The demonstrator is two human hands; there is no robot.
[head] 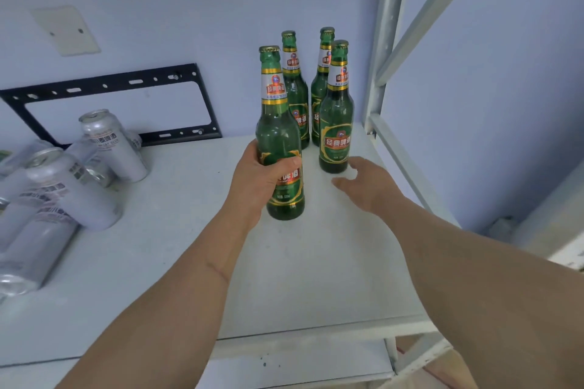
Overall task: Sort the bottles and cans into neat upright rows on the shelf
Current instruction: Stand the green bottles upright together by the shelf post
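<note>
Far left, the silver cans [72, 186] are a jumbled pile on the shelf [177, 262], most tipped over, so that part isn't started. The left hand [259, 177] is wrapped around a green bottle [281, 136], upright beside three already standing bottles [335, 110] near the back right corner. The right hand [363, 183] hovers empty, fingers spread. A black bracket [126, 85] sits on the wall behind, not in the way.

I see four green bottles [335, 110] upright at the shelf [177, 249] back-right corner, nearest one [279, 136] gripped; silver cans [72, 186] piled mostly toppled far left.
</note>
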